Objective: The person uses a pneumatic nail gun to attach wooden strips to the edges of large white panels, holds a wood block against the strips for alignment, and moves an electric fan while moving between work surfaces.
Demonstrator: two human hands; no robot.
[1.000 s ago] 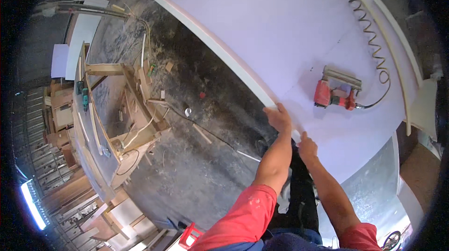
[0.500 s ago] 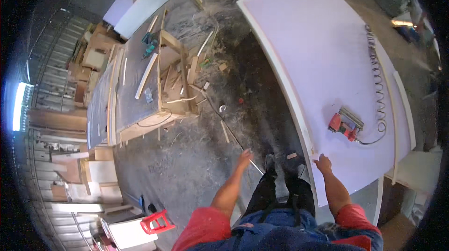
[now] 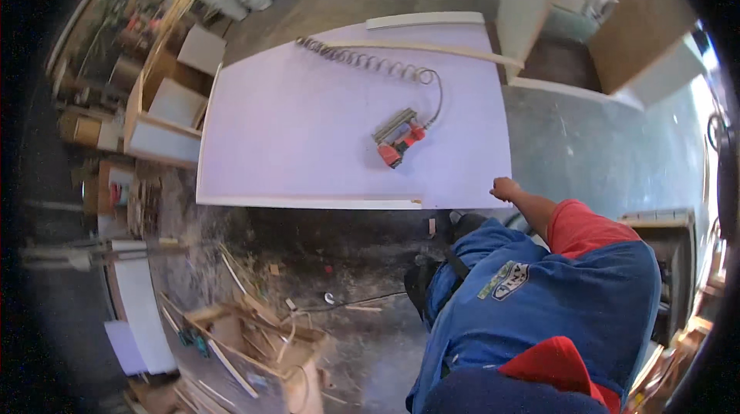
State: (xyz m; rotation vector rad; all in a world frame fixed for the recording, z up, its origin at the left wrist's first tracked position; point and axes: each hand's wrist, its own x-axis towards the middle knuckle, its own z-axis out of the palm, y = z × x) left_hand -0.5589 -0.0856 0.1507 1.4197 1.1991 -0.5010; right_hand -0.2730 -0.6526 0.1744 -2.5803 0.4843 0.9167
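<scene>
My right hand [image 3: 505, 189] is at the near right corner of a large pale lilac panel [image 3: 301, 132], its fingers curled in. Whether it touches the panel or pinches something small, I cannot make out. A red sleeve covers that upper arm. My left hand is not in view. On the panel, left of and beyond my right hand, a red and grey air nail gun [image 3: 399, 139] lies on its side. A coiled air hose [image 3: 370, 61] runs from it toward the panel's far left. A pale wooden strip [image 3: 308, 202] edges the panel's near side.
Another loose strip [image 3: 432, 48] lies across the far part of the panel. An open cabinet carcass [image 3: 551, 75] stands at the far right, and a wooden box frame [image 3: 166, 136] at the left. Scrap wood and a low workbench [image 3: 304, 371] with a green tool [image 3: 193, 341] are lower left.
The view has swung right, so the panel now lies across the middle. My left hand has gone out of view. My right hand now shows at the panel's right end.
</scene>
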